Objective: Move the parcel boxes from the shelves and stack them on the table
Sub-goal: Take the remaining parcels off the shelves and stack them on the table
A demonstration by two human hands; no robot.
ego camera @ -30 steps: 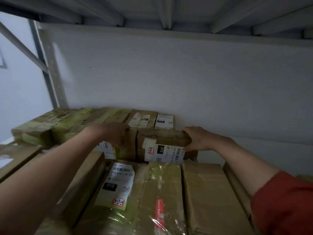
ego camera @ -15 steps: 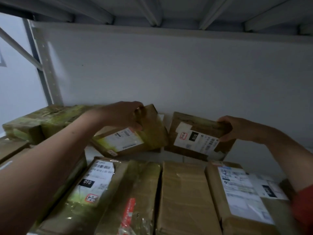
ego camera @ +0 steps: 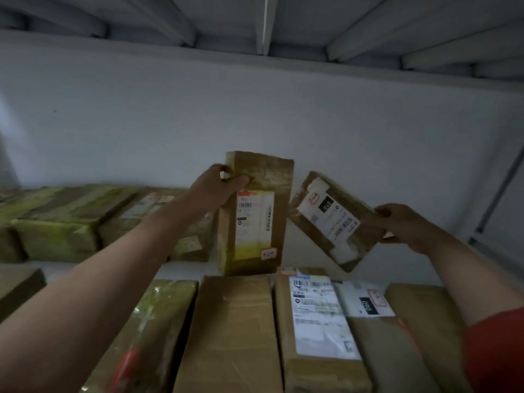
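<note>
I am looking into a dim shelf bay. My left hand point(ego camera: 218, 185) grips the upper left edge of a tall brown parcel box point(ego camera: 255, 219) with a white label, held upright above the front row. My right hand point(ego camera: 402, 222) holds the right end of a smaller brown parcel box point(ego camera: 331, 219) marked 010, tilted down to the left in the air. The two lifted boxes hang side by side, almost touching.
Several taped parcel boxes lie in a front row on the shelf point(ego camera: 235, 333), and more stand at the back left point(ego camera: 62, 219). A white wall point(ego camera: 255, 117) closes the back. The underside of the upper shelf point(ego camera: 266, 21) hangs low overhead. A metal upright point(ego camera: 499, 194) stands at right.
Both hands have lifted their boxes higher off the shelf. The left box has swung from lying tilted to standing upright. The right box has tipped further and moved right.
</note>
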